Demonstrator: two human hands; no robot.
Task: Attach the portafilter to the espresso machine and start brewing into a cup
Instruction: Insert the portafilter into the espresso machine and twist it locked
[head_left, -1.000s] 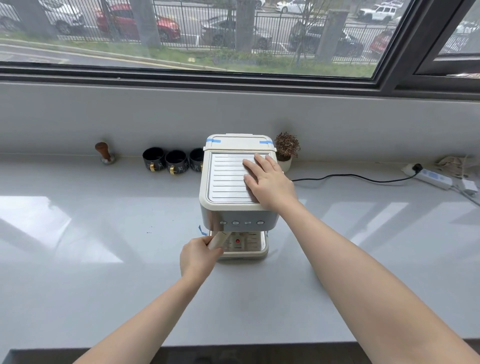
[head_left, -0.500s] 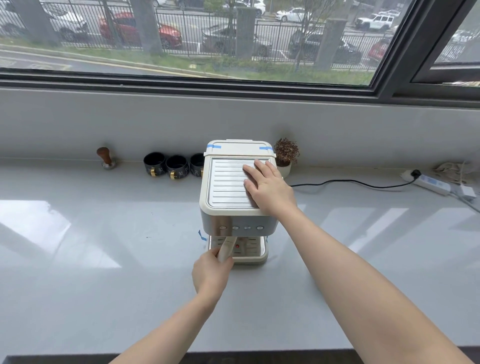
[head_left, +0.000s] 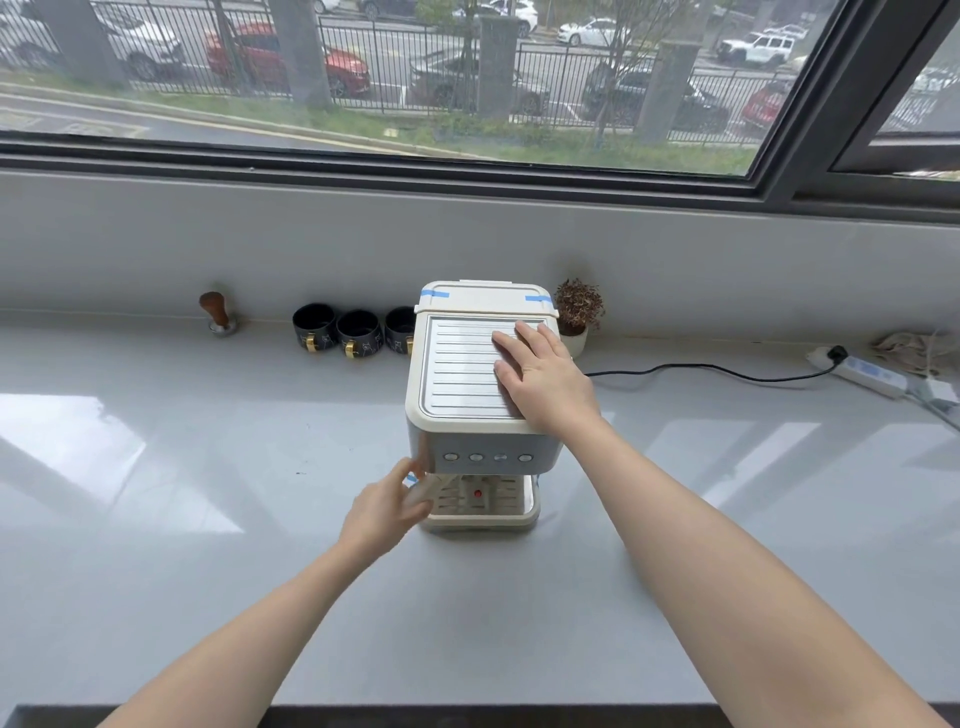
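A cream espresso machine stands in the middle of the grey counter, its ribbed metal top facing me. My right hand lies flat on the right side of that top, fingers spread. My left hand grips the cream portafilter handle, which sticks out to the front left from under the machine's head. The portafilter's basket is hidden beneath the head. A row of round buttons runs along the front face. Below is the drip tray with a red marker; no cup stands on it.
Three black cups with gold handles sit against the wall left of the machine, with a wooden-handled tamper farther left. A small potted plant stands behind the machine's right corner. A black cable runs to a power strip at right.
My left hand has swung the portafilter handle from pointing toward me at the front back out to the left. My right hand stays pressed on the machine's top.
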